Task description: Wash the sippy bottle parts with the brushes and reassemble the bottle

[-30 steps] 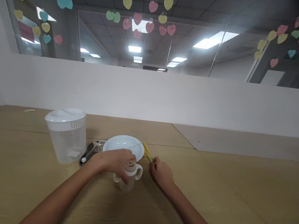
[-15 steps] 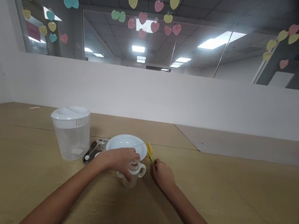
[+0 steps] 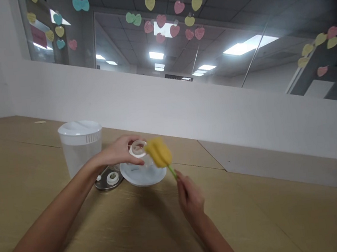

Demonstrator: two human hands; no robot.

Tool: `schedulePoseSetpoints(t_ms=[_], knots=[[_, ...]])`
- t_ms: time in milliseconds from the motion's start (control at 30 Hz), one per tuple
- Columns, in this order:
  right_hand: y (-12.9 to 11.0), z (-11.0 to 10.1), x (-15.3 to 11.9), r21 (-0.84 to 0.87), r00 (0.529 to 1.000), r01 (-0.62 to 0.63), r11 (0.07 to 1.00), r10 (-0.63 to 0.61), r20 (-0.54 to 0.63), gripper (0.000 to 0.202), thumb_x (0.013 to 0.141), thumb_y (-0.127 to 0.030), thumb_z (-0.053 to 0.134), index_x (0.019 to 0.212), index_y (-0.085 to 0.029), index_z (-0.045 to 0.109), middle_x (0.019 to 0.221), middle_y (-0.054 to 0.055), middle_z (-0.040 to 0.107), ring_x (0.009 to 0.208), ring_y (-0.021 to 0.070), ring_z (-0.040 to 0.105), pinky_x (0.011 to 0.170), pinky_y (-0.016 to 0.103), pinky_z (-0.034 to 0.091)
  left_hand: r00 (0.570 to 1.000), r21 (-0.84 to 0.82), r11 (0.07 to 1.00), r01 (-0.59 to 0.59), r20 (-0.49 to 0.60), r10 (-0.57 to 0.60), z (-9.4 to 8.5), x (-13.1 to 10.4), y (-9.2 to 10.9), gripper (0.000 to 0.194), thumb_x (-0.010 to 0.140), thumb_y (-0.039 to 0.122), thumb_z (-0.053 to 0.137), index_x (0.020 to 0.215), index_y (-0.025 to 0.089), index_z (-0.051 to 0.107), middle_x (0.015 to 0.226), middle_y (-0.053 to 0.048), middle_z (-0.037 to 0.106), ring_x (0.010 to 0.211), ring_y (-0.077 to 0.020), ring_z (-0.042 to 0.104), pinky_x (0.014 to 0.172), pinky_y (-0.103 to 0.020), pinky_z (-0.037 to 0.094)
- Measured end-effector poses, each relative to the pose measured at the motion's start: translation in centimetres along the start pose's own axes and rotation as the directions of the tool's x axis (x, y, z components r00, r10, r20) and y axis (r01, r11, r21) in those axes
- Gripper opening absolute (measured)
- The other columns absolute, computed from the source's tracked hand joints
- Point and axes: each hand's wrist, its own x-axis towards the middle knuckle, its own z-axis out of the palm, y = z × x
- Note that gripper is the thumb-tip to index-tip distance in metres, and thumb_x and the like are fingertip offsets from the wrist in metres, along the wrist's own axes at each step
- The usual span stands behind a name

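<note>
My left hand (image 3: 119, 151) is closed around a clear baby bottle (image 3: 139, 150) with a white rim, its open mouth facing me. The bottle is held above a white bowl (image 3: 144, 181). My right hand (image 3: 190, 196) grips the green handle of a bottle brush (image 3: 159, 152). The brush's yellow sponge head is blurred and stands just right of the bottle's mouth; whether they touch, I cannot tell. Beside the bowl, a dark round tray (image 3: 105, 185) carries a white ring cap (image 3: 113, 178) and a white-tipped piece, partly hidden by my left forearm.
A tall translucent bucket (image 3: 81, 153) with a white lid stands behind my left forearm. The brown tabletop (image 3: 131, 234) meets a low white wall (image 3: 153, 99). Above it is a glass window with heart-shaped notes.
My left hand has lifted the bottle up and away from the table to over the bowl. My right hand has raised the brush from beside the bowl to near the bottle's mouth.
</note>
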Motion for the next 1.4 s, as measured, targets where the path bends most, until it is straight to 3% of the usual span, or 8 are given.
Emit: schedulePoseSetpoints(t_ms=[133, 367, 633, 933, 1033, 1133, 1233, 1400], knots=[[-0.5, 1.0, -0.4, -0.073, 0.987, 0.102, 0.992, -0.092, 0.133, 0.03, 0.093, -0.019, 0.037, 0.11, -0.012, 0.06, 0.058, 0.0, 0.054, 0.048, 0.0076, 0.049, 0.047, 0.017, 0.037, 0.964, 0.38, 0.925, 0.001, -0.246, 0.1, 0.8, 0.5, -1.4, 0.043, 0.059, 0.021, 0.069, 0.101, 0.02, 0.063, 0.091, -0.003, 0.056, 0.087, -0.0202, 0.056, 0.074, -0.03, 0.045], [-0.5, 1.1, -0.6, -0.284, 0.968, 0.21, 0.936, -0.157, 0.198, 0.033, 0.093, -0.018, 0.033, 0.106, -0.009, 0.063, 0.054, 0.0, 0.053, 0.04, 0.006, 0.043, 0.04, 0.019, 0.028, 0.966, 0.771, 0.635, -0.053, -0.121, 0.228, 3.9, 0.9, -2.2, 0.042, 0.069, -0.002, 0.047, 0.104, 0.017, 0.061, 0.095, -0.008, 0.052, 0.09, -0.022, 0.051, 0.079, -0.035, 0.042], [-1.8, 1.8, -0.8, -0.348, 0.978, 0.157, 0.924, -0.098, 0.182, 0.026, 0.092, -0.022, 0.036, 0.092, -0.014, 0.061, 0.06, 0.001, 0.059, 0.04, 0.0074, 0.048, 0.039, 0.022, 0.027, 0.969, 0.745, 0.625, -0.233, 0.123, 0.214, 7.0, 0.6, -0.7, 0.044, 0.065, -0.003, 0.048, 0.102, 0.018, 0.057, 0.097, -0.008, 0.051, 0.091, -0.0225, 0.048, 0.079, -0.035, 0.041], [-1.1, 0.6, -0.1, -0.247, 0.947, 0.319, 0.915, -0.295, 0.13, 0.012, 0.087, -0.015, 0.05, 0.089, -0.014, 0.061, 0.071, 0.004, 0.066, 0.059, 0.011, 0.058, 0.056, 0.022, 0.039, 0.975, 0.655, 0.726, -0.209, 0.081, 0.207, 6.5, 0.9, -2.5, 0.051, 0.063, -0.003, 0.05, 0.108, 0.021, 0.058, 0.103, -0.007, 0.051, 0.093, -0.0198, 0.05, 0.082, -0.031, 0.043], [-0.7, 0.7, -0.2, -0.204, 0.972, 0.232, 0.951, -0.221, 0.077, 0.015, 0.087, -0.021, 0.051, 0.083, -0.014, 0.064, 0.052, 0.0, 0.061, 0.045, 0.0089, 0.052, 0.048, 0.021, 0.035, 0.968, 0.651, 0.72, -0.241, 0.107, 0.227, 7.2, 0.9, -2.5, 0.057, 0.061, -0.006, 0.049, 0.111, 0.022, 0.057, 0.105, -0.007, 0.051, 0.097, -0.0198, 0.049, 0.084, -0.031, 0.042], [-0.8, 0.8, -0.2, -0.08, 0.993, -0.077, 0.994, 0.083, 0.082, 0.022, 0.088, -0.028, 0.049, 0.08, -0.016, 0.064, 0.052, -0.001, 0.061, 0.042, 0.0076, 0.051, 0.045, 0.018, 0.034, 0.964, 0.652, 0.716, -0.251, 0.102, 0.245, 7.3, 1.1, -2.6, 0.059, 0.061, -0.006, 0.048, 0.112, 0.022, 0.057, 0.104, -0.007, 0.051, 0.096, -0.0199, 0.049, 0.084, -0.031, 0.041], [-1.3, 0.6, 0.1, 0.149, 0.908, -0.409, 0.9, 0.385, 0.163, 0.024, 0.088, -0.035, 0.047, 0.085, -0.016, 0.061, 0.058, -0.001, 0.062, 0.043, 0.0077, 0.051, 0.043, 0.017, 0.037, 0.975, 0.655, 0.731, -0.193, 0.044, 0.218, 6.4, 1.5, -3.3, 0.053, 0.062, -0.003, 0.05, 0.109, 0.021, 0.059, 0.102, -0.007, 0.049, 0.094, -0.0201, 0.049, 0.083, -0.032, 0.042], [-1.7, 0.4, 0.2, 0.233, 0.96, -0.26, 0.937, 0.225, 0.164, 0.017, 0.085, -0.03, 0.051, 0.09, -0.016, 0.059, 0.065, 0.001, 0.064, 0.046, 0.0079, 0.053, 0.046, 0.018, 0.042, 0.987, 0.655, 0.743, -0.137, 0.028, 0.158, 5.5, 1.5, -4.0, 0.054, 0.061, -0.002, 0.053, 0.109, 0.021, 0.059, 0.101, -0.006, 0.049, 0.094, -0.0204, 0.05, 0.083, -0.032, 0.042]])
